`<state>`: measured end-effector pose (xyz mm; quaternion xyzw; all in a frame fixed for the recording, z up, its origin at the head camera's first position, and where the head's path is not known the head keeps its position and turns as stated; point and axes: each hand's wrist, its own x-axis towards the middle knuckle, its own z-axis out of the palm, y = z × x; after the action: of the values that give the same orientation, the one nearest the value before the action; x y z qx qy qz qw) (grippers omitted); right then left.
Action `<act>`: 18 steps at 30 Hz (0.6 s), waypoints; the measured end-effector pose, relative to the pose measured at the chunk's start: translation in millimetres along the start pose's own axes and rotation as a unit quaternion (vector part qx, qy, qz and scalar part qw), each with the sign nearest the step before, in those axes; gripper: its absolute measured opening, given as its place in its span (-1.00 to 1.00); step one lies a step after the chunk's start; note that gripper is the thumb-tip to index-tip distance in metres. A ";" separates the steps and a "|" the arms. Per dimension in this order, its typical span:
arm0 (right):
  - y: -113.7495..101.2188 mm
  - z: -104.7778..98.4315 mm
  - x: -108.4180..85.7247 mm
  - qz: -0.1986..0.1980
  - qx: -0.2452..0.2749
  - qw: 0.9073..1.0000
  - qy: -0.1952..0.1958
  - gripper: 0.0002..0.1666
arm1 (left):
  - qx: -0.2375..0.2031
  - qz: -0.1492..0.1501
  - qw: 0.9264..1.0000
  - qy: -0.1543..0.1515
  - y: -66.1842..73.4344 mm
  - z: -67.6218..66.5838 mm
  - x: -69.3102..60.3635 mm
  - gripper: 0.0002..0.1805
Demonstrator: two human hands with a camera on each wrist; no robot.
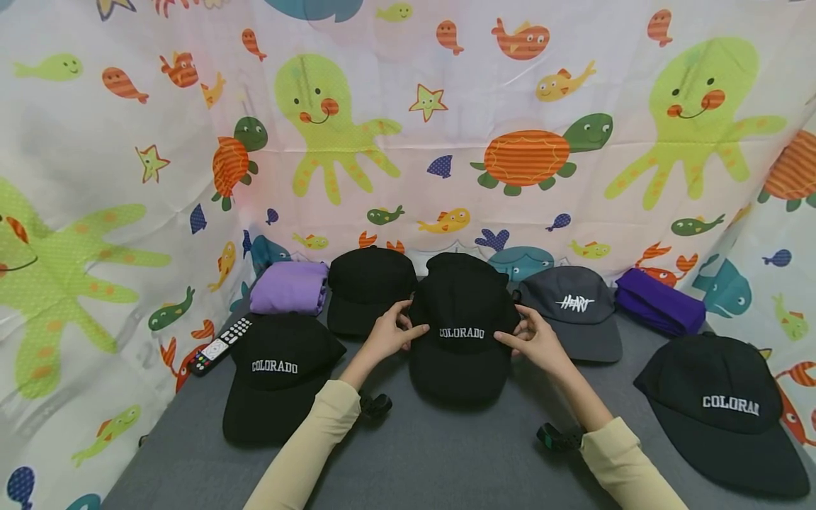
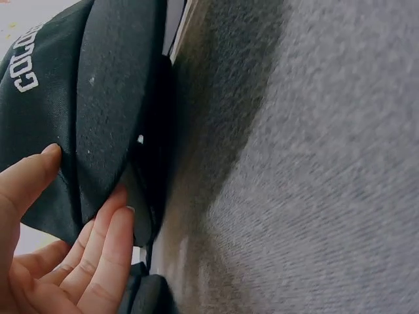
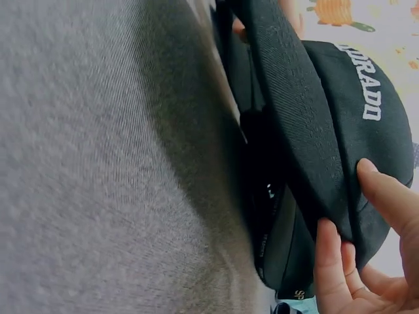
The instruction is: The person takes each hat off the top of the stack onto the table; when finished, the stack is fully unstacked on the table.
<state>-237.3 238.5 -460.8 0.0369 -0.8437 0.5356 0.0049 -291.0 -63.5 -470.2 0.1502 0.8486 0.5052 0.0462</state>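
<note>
A black cap [image 1: 460,361] with white COLORADO lettering is held up at the middle of the table, brim toward me. My left hand [image 1: 390,331] pinches its left edge, thumb on the front panel and fingers under the brim's corner, as the left wrist view shows. On the opposite edge my right hand [image 1: 530,336] pinches it the same way; its thumb [image 3: 376,171] presses beside the brim seam. In both wrist views the brim stands off the grey cloth and casts a shadow. Another dark cap [image 3: 281,248] shows beneath or behind it in the right wrist view.
A plain black cap [image 1: 372,287] and a grey HEART cap [image 1: 570,312] flank it at the back. COLORADO caps lie left [image 1: 274,382] and right [image 1: 723,411]. A remote [image 1: 219,347], a lilac cloth roll [image 1: 290,288] and a purple cloth roll [image 1: 660,300] lie near the patterned curtain [image 1: 408,163].
</note>
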 end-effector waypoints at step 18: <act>5.6 -15.1 -32.6 0.046 0.006 0.999 0.002 -0.03 | 0.003 -0.008 0.999 -0.042 14.1 16.5 -21.0 -0.23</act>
<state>-205.6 256.3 -461.1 -0.0031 -0.8413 0.5403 -0.0184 -264.3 -49.7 -467.4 0.1646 0.8485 0.4955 0.0856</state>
